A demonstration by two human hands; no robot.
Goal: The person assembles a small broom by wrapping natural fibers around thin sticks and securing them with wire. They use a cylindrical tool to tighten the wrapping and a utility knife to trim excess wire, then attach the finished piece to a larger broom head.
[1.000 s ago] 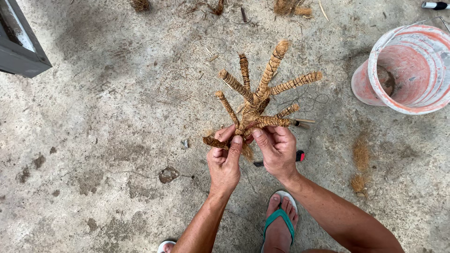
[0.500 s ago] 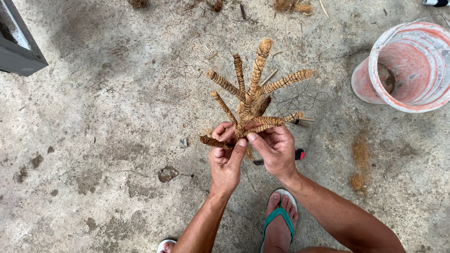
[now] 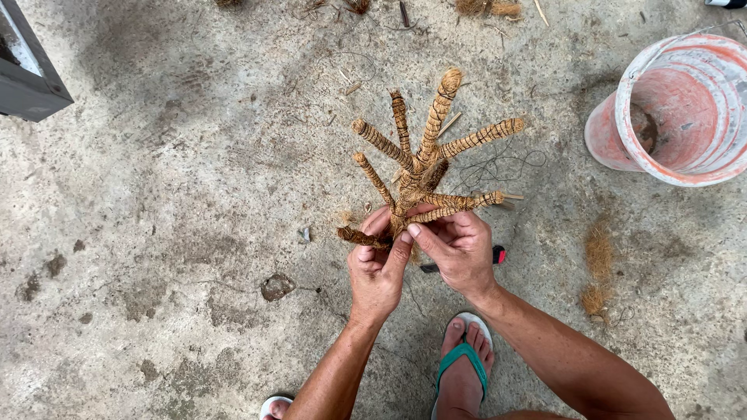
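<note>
A branching piece made of sticks wrapped in brown coconut fibre (image 3: 424, 159) spreads like a small tree with several arms. My left hand (image 3: 377, 268) grips its base from below, next to a short side arm pointing left. My right hand (image 3: 459, 249) pinches the base from the right, thumb and fingers pressed against the lowest right arm. The two hands touch at the fingertips. Thin dark wire (image 3: 498, 167) loops off the piece to the right.
A worn pink and white bucket (image 3: 681, 109) lies tilted at the upper right. Tufts of loose fibre (image 3: 597, 264) lie on the concrete floor. A grey box corner (image 3: 31, 74) sits at upper left. My foot in a green-strapped sandal (image 3: 463, 365) stands below the hands.
The wrapped piece has turned slightly between my hands, its arms shifting a little; both hands stay on the base.
</note>
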